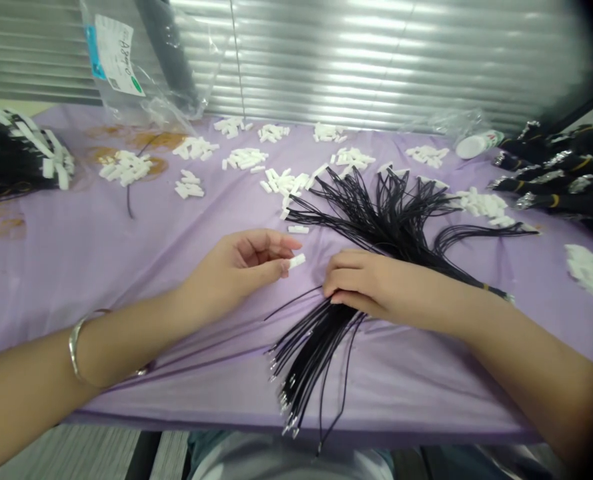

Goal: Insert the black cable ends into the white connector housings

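Note:
Between the thumb and fingers of my left hand [256, 263] is a small white plastic connector housing [297, 261], held above the purple cloth. My right hand [359, 283] lies over a bundle of black wires [321, 340], its fingers curled together on them. One black wire sticks out to the left from under those fingertips, apart from the others. Bare metal terminals tip the wire ends near the table's front edge. A single white housing [298, 229] lies just beyond my left fingertips. Wires with white housings on their ends [376, 207] fan out behind my right hand.
Several piles of white housings [246, 159] are spread over the purple tablecloth [76, 260]. At the far left lies a wire bundle with white ends [16, 153]. More tied black bundles [566, 167] lie at the right, by a white round container [476, 145]. A clear labelled bag [151, 60] stands behind.

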Available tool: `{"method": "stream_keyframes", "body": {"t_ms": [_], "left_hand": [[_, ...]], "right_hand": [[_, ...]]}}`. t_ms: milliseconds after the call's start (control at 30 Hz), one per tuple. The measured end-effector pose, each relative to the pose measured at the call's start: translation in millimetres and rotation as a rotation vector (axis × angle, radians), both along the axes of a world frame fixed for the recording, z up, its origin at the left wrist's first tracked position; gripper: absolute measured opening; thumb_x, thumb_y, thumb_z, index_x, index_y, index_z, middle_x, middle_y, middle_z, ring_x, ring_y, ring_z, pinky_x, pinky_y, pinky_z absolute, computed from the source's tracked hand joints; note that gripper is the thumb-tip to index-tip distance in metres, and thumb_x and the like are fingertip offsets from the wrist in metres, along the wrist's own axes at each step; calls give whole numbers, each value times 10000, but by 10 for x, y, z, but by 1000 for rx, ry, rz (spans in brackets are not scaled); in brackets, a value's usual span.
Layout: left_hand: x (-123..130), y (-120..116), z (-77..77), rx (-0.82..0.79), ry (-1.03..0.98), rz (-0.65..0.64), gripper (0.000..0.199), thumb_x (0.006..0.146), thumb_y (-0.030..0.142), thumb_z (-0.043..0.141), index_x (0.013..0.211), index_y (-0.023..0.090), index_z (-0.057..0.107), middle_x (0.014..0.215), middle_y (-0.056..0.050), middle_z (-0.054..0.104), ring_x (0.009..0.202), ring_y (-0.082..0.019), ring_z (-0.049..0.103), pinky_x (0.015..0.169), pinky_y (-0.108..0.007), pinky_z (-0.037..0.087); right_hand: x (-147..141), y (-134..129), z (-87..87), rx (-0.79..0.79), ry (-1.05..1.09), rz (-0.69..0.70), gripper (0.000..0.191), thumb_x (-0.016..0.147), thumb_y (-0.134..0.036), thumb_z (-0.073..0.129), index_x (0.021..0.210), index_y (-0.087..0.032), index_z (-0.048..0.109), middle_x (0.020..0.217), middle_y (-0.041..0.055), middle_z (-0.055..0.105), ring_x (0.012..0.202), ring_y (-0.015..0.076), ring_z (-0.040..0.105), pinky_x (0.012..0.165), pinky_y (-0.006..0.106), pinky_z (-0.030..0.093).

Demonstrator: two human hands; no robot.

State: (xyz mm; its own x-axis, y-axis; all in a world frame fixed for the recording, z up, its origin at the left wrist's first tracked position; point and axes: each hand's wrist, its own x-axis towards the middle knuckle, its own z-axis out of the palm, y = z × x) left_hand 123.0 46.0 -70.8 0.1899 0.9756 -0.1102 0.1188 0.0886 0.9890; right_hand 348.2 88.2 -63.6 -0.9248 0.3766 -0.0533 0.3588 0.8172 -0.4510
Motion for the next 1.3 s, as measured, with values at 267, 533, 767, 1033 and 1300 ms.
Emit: {"method": "stream_keyframes", "body": {"t_ms": [267,533,767,1033,1300], "left_hand": [[-25,42,-91,-54,-139,123,114,727,204,683,836,191,714,745,19,641,674,-64,516,647,-179,383],[-26,128,-88,-121,-493,167,135,645,82,730,757,141,684,657,10,644,649,-75,586,697,-195,437],[-30,81,-64,-47,-355,74,105,634,89,740,698,164,705,692,22,660,651,-54,579,660,-159,419],[-31,53,-45,-106,-368,0,121,661,90,704,741,180,719,666,22,660,609,-59,582,606,-157,433],[-40,53,-89,-100,-167,-232,223,675,120,711,888,183,689,818,-15,710,746,-116,655,695,-197,509]], "right_hand": [[-13,-11,-20,-165,69,81,130,869,-237,514,890,-156,612,872,48,583,854,126,524,795,256,426],[42,38,8,-210,15,82,141,872,-230,508,833,-144,613,840,46,546,773,101,512,713,214,410],[38,51,45,-159,30,159,160,874,-181,498,836,-158,652,860,44,553,826,91,498,762,203,376],[33,-19,42,-172,42,42,110,891,-161,438,842,-150,536,823,12,544,775,81,474,743,208,386],[-95,-160,19,-148,470,-94,125,728,-36,577,811,-115,627,740,23,584,692,83,521,640,215,423]]}}
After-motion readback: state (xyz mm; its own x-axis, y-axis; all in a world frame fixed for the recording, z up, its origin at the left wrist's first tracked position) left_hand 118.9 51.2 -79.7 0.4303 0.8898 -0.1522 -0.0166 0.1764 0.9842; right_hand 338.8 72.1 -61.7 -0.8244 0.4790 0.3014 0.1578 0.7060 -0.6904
